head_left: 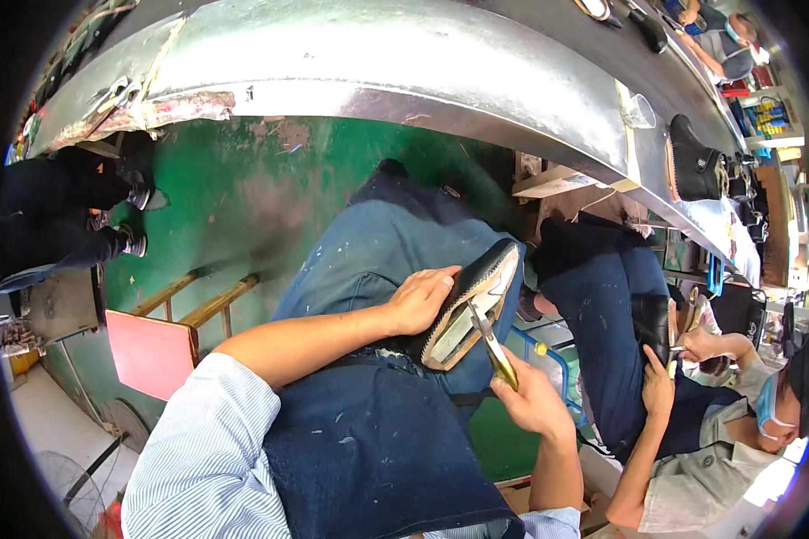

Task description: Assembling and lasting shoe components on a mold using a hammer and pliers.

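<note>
**Shoe on the lap, pincers at its edge**

The left hand (pixel 420 299) clasps a black shoe (pixel 473 301), sole side up, resting on the person's denim-aproned lap. The right hand (pixel 532 398) is closed around brass-handled pincers (pixel 492 343), whose tip meets the pale insole edge.

A slip looks possible: the tool tip works near the left fingers, and the shoe has only a thigh beneath it. Whether the tip grips anything is too small to tell. At right, a co-worker's shoe (pixel 653 325) is mostly hidden by hands.
</note>
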A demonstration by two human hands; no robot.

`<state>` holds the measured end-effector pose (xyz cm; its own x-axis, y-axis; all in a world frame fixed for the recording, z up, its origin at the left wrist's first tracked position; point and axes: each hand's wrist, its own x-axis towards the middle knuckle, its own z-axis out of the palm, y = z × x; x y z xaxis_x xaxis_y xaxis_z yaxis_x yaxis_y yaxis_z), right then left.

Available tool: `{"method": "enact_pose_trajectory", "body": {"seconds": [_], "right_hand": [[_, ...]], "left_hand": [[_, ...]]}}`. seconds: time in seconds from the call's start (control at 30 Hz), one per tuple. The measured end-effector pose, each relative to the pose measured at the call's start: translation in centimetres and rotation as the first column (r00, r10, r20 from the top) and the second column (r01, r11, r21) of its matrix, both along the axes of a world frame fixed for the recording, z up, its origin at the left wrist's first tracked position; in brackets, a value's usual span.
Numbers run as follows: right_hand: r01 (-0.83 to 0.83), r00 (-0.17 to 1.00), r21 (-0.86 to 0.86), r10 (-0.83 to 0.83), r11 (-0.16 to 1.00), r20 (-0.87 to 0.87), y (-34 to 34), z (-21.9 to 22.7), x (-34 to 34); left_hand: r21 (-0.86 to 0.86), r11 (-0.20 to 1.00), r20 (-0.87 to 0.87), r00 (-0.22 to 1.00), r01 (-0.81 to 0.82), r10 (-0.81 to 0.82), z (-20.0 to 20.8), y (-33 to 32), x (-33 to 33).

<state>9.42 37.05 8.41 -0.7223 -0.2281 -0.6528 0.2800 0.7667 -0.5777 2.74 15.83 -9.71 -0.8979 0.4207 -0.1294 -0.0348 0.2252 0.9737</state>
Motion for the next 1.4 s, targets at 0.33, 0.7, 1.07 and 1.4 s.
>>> {"method": "enact_pose_trajectory", "body": {"seconds": [0.33, 0.7, 1.07, 1.4], "right_hand": [[-0.372, 0.927, 0.259, 0.370, 0.891, 0.058, -1.6, 2.6, -4.0], [0.281, 0.930, -0.155, -0.308, 0.947, -0.198, -6.3, -7.0, 0.7], [-0.235, 0.769, 0.368, 0.403, 0.900, -0.495, -1.5, -3.6, -6.1], [-0.096, 0.995, -0.035, 0.095, 0.995, -0.029, 0.9, -0.6, -4.3]], "left_hand": [[-0.116, 0.993, -0.069, 0.998, -0.013, 0.005, 1.5, -0.7, 1.2], [0.270, 0.953, 0.215, 0.973, -0.136, 0.078, 2.2, -2.6, 0.4], [0.070, 0.941, 0.145, 0.937, -0.331, 0.319, 3.7, -0.3, 0.0], [-0.065, 0.997, -0.092, 0.994, 0.050, -0.056, 5.1, -1.0, 0.3]]}}
